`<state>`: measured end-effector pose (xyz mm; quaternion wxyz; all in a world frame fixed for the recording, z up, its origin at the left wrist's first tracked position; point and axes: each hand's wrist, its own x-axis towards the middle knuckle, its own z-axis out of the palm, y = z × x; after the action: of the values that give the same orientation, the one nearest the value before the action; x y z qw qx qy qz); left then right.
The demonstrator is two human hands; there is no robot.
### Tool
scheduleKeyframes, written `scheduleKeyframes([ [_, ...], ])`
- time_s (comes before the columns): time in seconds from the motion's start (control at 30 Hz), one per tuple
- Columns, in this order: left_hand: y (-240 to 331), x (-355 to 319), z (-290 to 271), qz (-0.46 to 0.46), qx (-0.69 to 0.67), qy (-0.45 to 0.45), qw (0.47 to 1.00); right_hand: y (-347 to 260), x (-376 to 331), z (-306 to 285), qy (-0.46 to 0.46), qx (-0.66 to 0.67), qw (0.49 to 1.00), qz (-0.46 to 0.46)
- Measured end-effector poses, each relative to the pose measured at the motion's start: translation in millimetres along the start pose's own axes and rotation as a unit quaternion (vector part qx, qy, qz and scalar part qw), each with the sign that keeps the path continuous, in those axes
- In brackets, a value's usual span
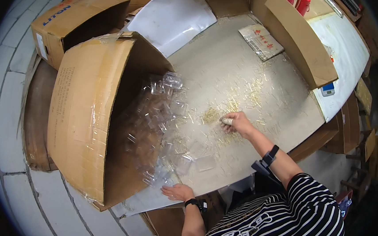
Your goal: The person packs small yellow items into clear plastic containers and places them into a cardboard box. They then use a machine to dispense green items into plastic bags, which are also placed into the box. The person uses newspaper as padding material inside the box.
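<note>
My right hand [238, 123] is over the table [212, 44], its fingers drawn together at the edge of a small heap of thin gold-coloured pins [210, 115]. A whitish wrapping covers one finger; what the fingertips hold, if anything, is too small to make out. More gold pins [248, 94] lie scattered around and beyond this hand. At the near table edge, my left hand [178, 191] rests flat with its fingers stretched out, beside small clear plastic boxes [162, 177]. Flat clear pieces [205, 163] lie between the two hands.
A large cardboard box [82, 114] lies on its side at the left, clear boxes spilling from its mouth. Behind it stand another carton [79, 18] and a white sheet [174, 19]. A printed paper packet [261, 41] lies farther back; a cardboard wall [299, 38] borders the right.
</note>
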<state>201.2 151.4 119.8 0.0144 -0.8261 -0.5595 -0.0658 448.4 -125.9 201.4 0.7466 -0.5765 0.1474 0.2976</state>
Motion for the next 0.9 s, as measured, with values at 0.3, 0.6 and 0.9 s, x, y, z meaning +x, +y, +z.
scheduleKeyframes([
  [0.3,-0.2,-6.2,-7.5,-0.007,0.000,0.002,1.000,-14.6,-3.1,20.7,-0.115,0.059,0.991,-0.032],
  [0.6,4.7,-2.3,-10.1,-0.011,-0.029,-0.021,0.999,3.4,22.7,39.6,0.034,-0.140,0.986,-0.081],
  [0.9,3.1,-4.2,-9.8,-0.004,-0.042,-0.007,0.999,14.5,-2.2,45.8,-0.008,-0.021,0.998,-0.057],
])
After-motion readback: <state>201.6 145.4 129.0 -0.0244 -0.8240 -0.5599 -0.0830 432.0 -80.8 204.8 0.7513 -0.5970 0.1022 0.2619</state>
